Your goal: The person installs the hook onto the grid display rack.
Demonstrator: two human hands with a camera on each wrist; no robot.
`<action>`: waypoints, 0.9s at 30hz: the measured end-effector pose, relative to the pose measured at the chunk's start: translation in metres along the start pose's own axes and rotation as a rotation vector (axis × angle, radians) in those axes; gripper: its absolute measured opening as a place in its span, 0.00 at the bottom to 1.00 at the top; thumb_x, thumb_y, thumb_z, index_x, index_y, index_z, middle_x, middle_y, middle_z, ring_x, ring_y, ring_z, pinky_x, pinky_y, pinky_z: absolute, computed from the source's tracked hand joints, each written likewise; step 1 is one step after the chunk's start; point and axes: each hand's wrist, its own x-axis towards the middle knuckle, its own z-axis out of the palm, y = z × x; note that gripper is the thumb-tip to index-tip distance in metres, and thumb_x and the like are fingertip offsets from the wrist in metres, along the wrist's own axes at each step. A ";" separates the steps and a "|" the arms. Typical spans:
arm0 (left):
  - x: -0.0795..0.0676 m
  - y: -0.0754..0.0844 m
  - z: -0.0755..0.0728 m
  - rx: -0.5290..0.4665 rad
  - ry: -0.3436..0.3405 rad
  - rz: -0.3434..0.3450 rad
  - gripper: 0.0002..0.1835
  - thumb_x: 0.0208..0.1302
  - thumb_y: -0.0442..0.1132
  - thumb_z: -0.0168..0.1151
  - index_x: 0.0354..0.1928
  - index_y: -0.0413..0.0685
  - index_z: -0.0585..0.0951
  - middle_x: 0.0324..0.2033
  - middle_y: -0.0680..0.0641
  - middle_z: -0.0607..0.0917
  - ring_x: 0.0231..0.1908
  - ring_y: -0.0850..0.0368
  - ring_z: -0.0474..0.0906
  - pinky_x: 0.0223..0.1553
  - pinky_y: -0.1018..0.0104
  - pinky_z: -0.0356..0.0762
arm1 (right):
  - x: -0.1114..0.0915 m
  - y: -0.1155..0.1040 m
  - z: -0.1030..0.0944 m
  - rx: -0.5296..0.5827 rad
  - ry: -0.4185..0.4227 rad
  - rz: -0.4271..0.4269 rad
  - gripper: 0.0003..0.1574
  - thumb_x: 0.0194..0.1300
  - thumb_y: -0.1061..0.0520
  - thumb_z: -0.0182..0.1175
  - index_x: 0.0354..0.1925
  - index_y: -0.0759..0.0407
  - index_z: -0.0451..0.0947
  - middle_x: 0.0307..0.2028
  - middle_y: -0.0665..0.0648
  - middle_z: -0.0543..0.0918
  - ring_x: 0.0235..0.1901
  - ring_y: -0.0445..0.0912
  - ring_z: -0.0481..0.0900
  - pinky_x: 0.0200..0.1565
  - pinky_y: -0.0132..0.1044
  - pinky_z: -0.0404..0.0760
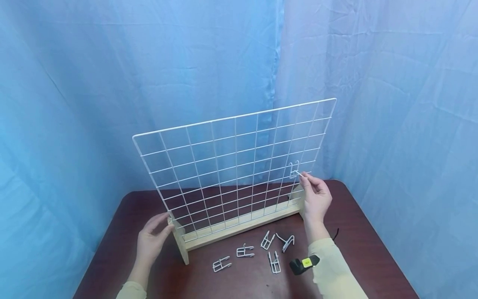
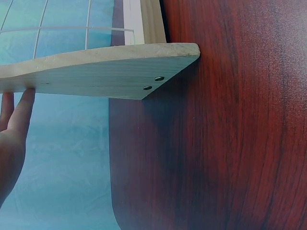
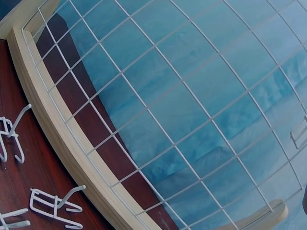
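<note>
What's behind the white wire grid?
Behind the wire grid, blue curtain and dark red tabletop show through. The wooden base hides a strip of tabletop.

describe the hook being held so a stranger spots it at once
On the dark red table stands a white wire grid. Near its right edge, the right hand pinches this white hook, the only one raised; five others lie below.

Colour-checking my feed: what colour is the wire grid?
White; the wire grid shows best in the head view.
</note>
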 end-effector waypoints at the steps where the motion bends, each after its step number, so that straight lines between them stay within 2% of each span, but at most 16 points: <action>1: 0.000 0.000 0.000 0.001 0.001 -0.001 0.21 0.57 0.26 0.70 0.55 0.36 0.81 0.51 0.52 0.80 0.51 0.74 0.73 0.46 0.79 0.80 | 0.000 0.001 0.000 -0.005 0.003 0.002 0.14 0.59 0.74 0.66 0.43 0.83 0.78 0.35 0.55 0.88 0.38 0.48 0.87 0.46 0.37 0.86; 4: 0.000 0.001 0.000 0.004 0.002 -0.007 0.21 0.58 0.27 0.70 0.55 0.37 0.82 0.51 0.53 0.79 0.51 0.74 0.72 0.46 0.79 0.80 | -0.001 0.002 -0.001 -0.020 0.009 0.008 0.14 0.59 0.75 0.66 0.43 0.83 0.78 0.35 0.55 0.88 0.38 0.47 0.87 0.46 0.37 0.86; 12: 0.000 -0.001 0.000 0.004 0.003 0.004 0.21 0.58 0.26 0.70 0.55 0.36 0.81 0.52 0.48 0.79 0.51 0.74 0.72 0.46 0.79 0.80 | -0.001 0.004 -0.003 -0.010 0.006 0.019 0.14 0.58 0.76 0.66 0.42 0.85 0.77 0.35 0.57 0.88 0.38 0.44 0.87 0.45 0.36 0.86; 21: 0.000 -0.002 0.000 -0.008 0.003 0.026 0.21 0.57 0.25 0.70 0.55 0.36 0.82 0.50 0.57 0.79 0.52 0.73 0.73 0.46 0.79 0.81 | -0.002 0.006 -0.004 -0.066 0.004 0.043 0.13 0.57 0.76 0.67 0.43 0.81 0.80 0.34 0.53 0.88 0.43 0.44 0.85 0.46 0.35 0.86; 27: 0.001 -0.003 0.001 -0.005 0.004 0.042 0.21 0.57 0.25 0.70 0.54 0.36 0.82 0.50 0.56 0.80 0.51 0.73 0.73 0.46 0.79 0.81 | -0.003 0.009 -0.006 -0.090 0.008 0.059 0.13 0.58 0.77 0.65 0.43 0.82 0.79 0.34 0.52 0.89 0.41 0.43 0.86 0.46 0.34 0.86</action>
